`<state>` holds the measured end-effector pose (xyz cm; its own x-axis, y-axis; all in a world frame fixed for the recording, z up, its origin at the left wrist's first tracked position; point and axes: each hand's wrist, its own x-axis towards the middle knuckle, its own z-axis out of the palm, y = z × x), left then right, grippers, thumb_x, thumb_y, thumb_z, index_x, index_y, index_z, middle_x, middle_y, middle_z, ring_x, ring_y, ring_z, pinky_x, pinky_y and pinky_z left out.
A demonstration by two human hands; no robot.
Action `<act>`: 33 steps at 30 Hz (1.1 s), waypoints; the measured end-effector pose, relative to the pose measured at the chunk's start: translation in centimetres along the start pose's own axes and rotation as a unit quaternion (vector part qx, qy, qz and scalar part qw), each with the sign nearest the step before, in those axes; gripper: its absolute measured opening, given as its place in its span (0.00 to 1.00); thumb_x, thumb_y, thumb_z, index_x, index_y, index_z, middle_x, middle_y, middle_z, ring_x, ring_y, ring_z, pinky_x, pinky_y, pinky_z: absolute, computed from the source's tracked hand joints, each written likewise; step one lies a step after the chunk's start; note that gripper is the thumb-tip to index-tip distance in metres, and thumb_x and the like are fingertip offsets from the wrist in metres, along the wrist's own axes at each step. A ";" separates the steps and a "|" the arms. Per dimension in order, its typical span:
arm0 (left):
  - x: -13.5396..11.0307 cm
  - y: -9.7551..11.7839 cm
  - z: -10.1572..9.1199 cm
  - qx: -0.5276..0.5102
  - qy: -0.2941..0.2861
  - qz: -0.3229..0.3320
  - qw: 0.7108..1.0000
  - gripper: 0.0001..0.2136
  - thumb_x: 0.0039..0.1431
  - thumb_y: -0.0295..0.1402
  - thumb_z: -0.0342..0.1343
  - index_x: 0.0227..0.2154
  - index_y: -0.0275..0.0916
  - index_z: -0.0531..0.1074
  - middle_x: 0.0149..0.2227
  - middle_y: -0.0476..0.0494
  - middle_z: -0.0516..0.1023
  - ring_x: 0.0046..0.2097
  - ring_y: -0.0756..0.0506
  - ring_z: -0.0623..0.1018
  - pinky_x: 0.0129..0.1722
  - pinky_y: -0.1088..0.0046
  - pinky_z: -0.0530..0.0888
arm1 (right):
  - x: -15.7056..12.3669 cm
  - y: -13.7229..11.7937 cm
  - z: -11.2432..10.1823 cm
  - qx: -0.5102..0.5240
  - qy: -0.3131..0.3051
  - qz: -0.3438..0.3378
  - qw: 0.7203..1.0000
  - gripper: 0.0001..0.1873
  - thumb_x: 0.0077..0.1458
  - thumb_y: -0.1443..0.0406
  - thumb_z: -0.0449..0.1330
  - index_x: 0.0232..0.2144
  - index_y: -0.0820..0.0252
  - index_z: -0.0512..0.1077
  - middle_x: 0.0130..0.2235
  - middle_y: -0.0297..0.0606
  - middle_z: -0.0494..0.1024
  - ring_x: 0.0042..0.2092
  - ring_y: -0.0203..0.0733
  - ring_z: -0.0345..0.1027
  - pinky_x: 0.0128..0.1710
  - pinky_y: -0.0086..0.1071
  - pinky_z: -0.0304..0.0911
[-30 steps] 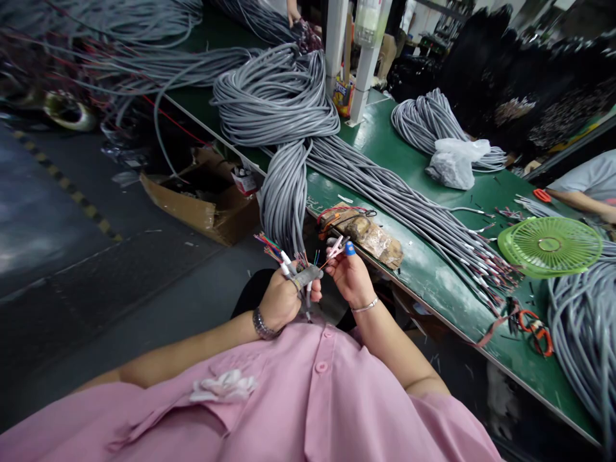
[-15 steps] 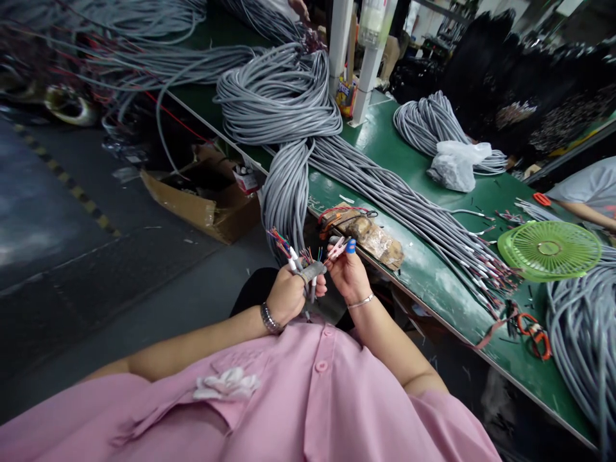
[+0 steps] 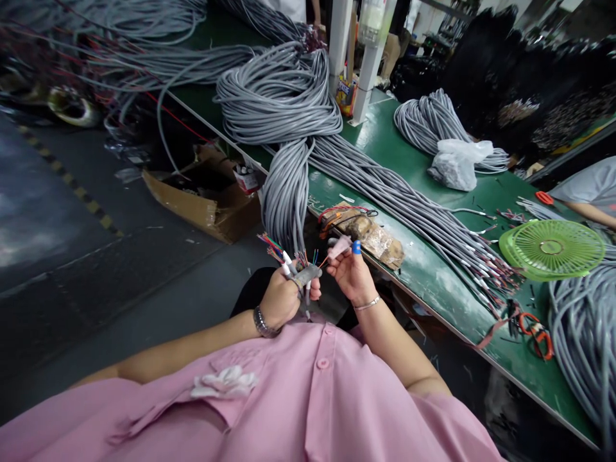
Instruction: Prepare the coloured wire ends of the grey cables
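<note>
1. Head view, the change: my left hand (image 3: 282, 298) is closed round the grey cable end (image 3: 308, 276), below the near edge of the desk (image 3: 433, 269), with its coloured wires (image 3: 269, 245) fanned upward. Since half a second ago my right hand (image 3: 351, 276) has drawn slightly away from it. The right hand pinches a pale piece (image 3: 339, 246) beside a blue fingertip cover (image 3: 356, 247).
2. My reading: it's the same cable end being worked, and nothing has been put down.
3. The cable bundle (image 3: 283, 192) hangs over that near edge.
4. Writing: the white marks on the desk edge (image 3: 315, 204) and the print on the small box (image 3: 342, 93) by the post are too blurred to read.
</note>
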<state>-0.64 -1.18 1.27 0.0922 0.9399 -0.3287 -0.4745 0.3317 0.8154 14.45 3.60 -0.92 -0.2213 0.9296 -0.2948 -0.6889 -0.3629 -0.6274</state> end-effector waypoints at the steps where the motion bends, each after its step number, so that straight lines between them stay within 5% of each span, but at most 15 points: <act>1: -0.1 0.0 0.0 -0.003 -0.004 0.004 1.000 0.12 0.46 0.36 0.66 0.28 0.37 0.69 0.20 0.51 0.75 0.19 0.50 0.73 0.18 0.75 0.70 | 0.0 -0.1 0.1 -0.007 0.006 -0.011 1.000 0.21 0.56 0.48 0.58 0.34 0.59 0.73 0.32 0.35 0.77 0.29 0.33 0.67 0.27 0.26 0.65; 12: 0.8 -0.3 0.8 -0.013 0.008 0.016 1.000 0.12 0.47 0.35 0.65 0.30 0.35 0.71 0.21 0.50 0.75 0.20 0.51 0.73 0.20 0.74 0.72 | -0.4 0.0 1.1 -0.039 0.041 -0.043 0.997 0.17 0.49 0.52 0.66 0.31 0.60 0.74 0.27 0.31 0.74 0.27 0.31 0.64 0.25 0.24 0.63; 22: 1.2 -1.1 0.8 0.006 0.008 -0.006 1.000 0.11 0.48 0.35 0.65 0.29 0.34 0.71 0.21 0.50 0.75 0.19 0.50 0.73 0.19 0.74 0.72 | 0.0 0.5 0.9 0.003 0.056 -0.028 0.998 0.15 0.49 0.55 0.67 0.34 0.60 0.76 0.35 0.35 0.80 0.34 0.33 0.70 0.32 0.25 0.65; 29: 0.8 -1.1 0.0 -0.007 -0.006 0.007 1.000 0.11 0.48 0.35 0.65 0.28 0.35 0.70 0.21 0.50 0.75 0.19 0.50 0.73 0.20 0.73 0.72 | -1.1 0.7 0.1 -0.025 -0.020 0.004 0.999 0.27 0.45 0.43 0.63 0.35 0.61 0.75 0.34 0.36 0.77 0.30 0.33 0.67 0.30 0.27 0.65; 33: 0.6 -1.6 -0.9 0.010 -0.014 0.017 1.000 0.11 0.47 0.35 0.66 0.27 0.36 0.70 0.21 0.50 0.75 0.19 0.50 0.73 0.20 0.74 0.72 | -2.3 1.3 -0.2 -0.107 -0.053 -0.005 0.993 0.20 0.43 0.52 0.70 0.30 0.62 0.74 0.28 0.33 0.74 0.26 0.31 0.63 0.28 0.28 0.63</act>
<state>-0.64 -1.21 -0.65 0.1006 0.9522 -0.2885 -0.4606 0.3016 0.8348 14.19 1.01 -1.19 -0.2938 0.9309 -0.2169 -0.5315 -0.3477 -0.7724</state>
